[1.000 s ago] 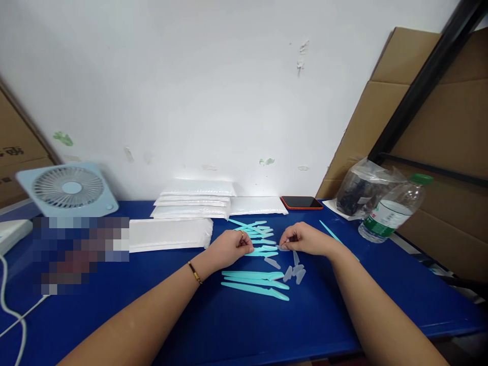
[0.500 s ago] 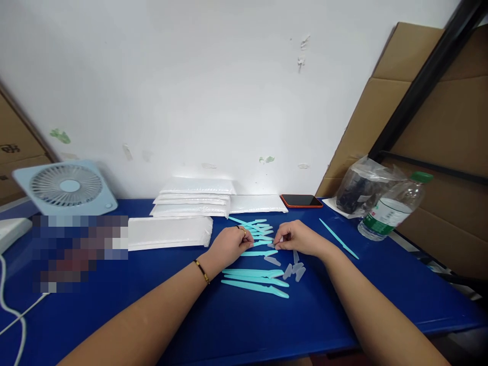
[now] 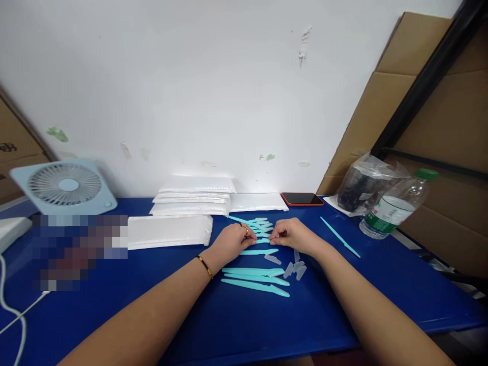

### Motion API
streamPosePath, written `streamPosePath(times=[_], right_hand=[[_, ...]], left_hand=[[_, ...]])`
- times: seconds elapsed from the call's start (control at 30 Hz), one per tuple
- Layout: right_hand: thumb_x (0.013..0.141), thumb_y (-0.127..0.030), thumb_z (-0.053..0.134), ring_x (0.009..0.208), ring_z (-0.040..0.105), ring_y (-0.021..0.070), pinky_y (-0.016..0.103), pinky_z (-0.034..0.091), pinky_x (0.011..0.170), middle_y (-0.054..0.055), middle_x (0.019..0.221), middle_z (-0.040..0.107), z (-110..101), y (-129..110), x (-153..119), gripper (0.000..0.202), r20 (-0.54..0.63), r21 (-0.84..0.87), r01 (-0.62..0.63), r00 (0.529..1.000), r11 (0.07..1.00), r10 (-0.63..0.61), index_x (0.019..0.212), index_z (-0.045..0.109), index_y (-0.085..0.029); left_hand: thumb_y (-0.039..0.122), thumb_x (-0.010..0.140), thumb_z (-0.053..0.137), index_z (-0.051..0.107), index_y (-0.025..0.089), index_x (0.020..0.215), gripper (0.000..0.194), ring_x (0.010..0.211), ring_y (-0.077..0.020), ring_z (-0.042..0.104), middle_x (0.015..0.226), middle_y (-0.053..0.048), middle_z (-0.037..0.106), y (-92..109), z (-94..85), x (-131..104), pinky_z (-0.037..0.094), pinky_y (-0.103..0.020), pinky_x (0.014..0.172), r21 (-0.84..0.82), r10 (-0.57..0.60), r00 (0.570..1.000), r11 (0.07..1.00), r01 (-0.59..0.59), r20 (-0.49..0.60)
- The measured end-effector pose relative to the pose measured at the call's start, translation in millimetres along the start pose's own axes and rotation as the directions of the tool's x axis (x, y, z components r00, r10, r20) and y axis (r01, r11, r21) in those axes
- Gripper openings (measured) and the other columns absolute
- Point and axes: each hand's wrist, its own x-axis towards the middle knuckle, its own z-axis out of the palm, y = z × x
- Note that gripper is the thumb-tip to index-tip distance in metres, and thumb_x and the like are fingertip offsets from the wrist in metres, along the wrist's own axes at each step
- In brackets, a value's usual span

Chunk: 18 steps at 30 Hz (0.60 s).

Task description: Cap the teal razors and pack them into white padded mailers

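My left hand (image 3: 232,244) is closed on the handle of a turquoise eyebrow razor (image 3: 263,241), which points to the right. At the razor's blade end, my right hand (image 3: 293,236) pinches with thumb and forefinger; the fingers mostly hide the clear cap there. Several similar razors (image 3: 261,223) lie fanned out just beyond my hands. Nearer to me, another razor (image 3: 259,252) and a group of razors (image 3: 254,287) lie roughly parallel. Below my right hand are several loose translucent caps (image 3: 299,270), with one more cap (image 3: 273,260) further left.
Stacked white packets (image 3: 192,198) stand by the wall, with a flat packet (image 3: 170,231) in front. A phone (image 3: 302,199), a lone turquoise razor (image 3: 339,236), a bottle (image 3: 392,211) and a bagged dark item (image 3: 354,188) are to the right. A fan (image 3: 68,185) stands left on the blue table (image 3: 229,330).
My right hand has moved slightly left, bringing its fingertips and the cap onto the blade end of the held razor. My left hand keeps its grip. The camera view has shifted a little.
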Motion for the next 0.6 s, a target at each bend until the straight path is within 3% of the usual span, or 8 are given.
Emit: streamPosePath(times=[0.1, 0.23, 0.37, 0.5, 0.6], right_hand=[[0.074, -0.036, 0.063, 0.059, 0.053, 0.0107, 0.021, 0.039, 0.053, 0.003, 0.072, 0.061, -7, -12, -7, 0.019, -0.04, -0.004, 0.01, 0.999, 1.0, -0.01, 0.076, 0.07, -0.019], [0.07, -0.036, 0.065, 0.059, 0.055, 0.0112, 0.021, 0.038, 0.051, 0.003, 0.073, 0.062, -8, -39, -19, 0.019, 0.136, -0.001, 0.042, 0.99, 0.999, -0.041, 0.077, 0.069, -0.019], [0.065, -0.017, 0.062, 0.058, 0.056, 0.0122, 0.022, 0.038, 0.051, 0.002, 0.068, 0.064, 0, -48, -22, 0.011, 0.22, -0.114, 0.024, 0.975, 0.993, 0.002, 0.073, 0.068, -0.019], [0.059, -0.009, 0.057, 0.056, 0.057, 0.0121, 0.02, 0.04, 0.049, 0.001, 0.065, 0.063, 0, -27, -21, 0.014, 0.141, -0.05, -0.139, 0.979, 0.989, 0.145, 0.069, 0.061, -0.018], [0.064, -0.013, 0.055, 0.05, 0.058, 0.0112, 0.019, 0.043, 0.045, 0.0, 0.064, 0.061, -6, -7, -20, 0.018, 0.157, 0.131, -0.345, 0.933, 0.929, 0.324, 0.082, 0.057, -0.018]], left_hand=[[0.036, 0.08, 0.057, 0.065, 0.022, 0.094, 0.021, 0.079, -0.0139, 0.057, 0.093, -0.001, 0.063, 5, -7.3, -6, 0.041, -0.024, 0.071, 0.046, 0.017, 1.0, 0.999, -0.016, -0.021], [0.041, 0.075, 0.063, 0.065, 0.022, 0.093, 0.026, 0.083, -0.0154, 0.056, 0.09, -0.001, 0.062, 9, -18.5, -15, 0.041, -0.024, 0.072, 0.062, 0.095, 0.991, 0.993, -0.101, 0.092], [0.032, 0.078, 0.06, 0.067, 0.023, 0.084, 0.013, 0.079, -0.0144, 0.057, 0.084, -0.001, 0.063, 5, -20.0, -16, 0.039, -0.022, 0.068, 0.11, 0.08, 0.988, 0.989, -0.095, 0.135], [0.029, 0.078, 0.06, 0.068, 0.022, 0.08, 0.01, 0.076, -0.0143, 0.056, 0.079, 0.0, 0.065, 1, -20.0, -15, 0.038, -0.022, 0.066, 0.106, 0.063, 0.99, 0.991, -0.076, 0.128], [0.028, 0.079, 0.059, 0.068, 0.022, 0.08, 0.011, 0.078, -0.0147, 0.056, 0.08, 0.0, 0.066, 1, -22.2, -15, 0.038, -0.022, 0.067, 0.089, 0.057, 0.991, 0.994, -0.068, 0.123]])
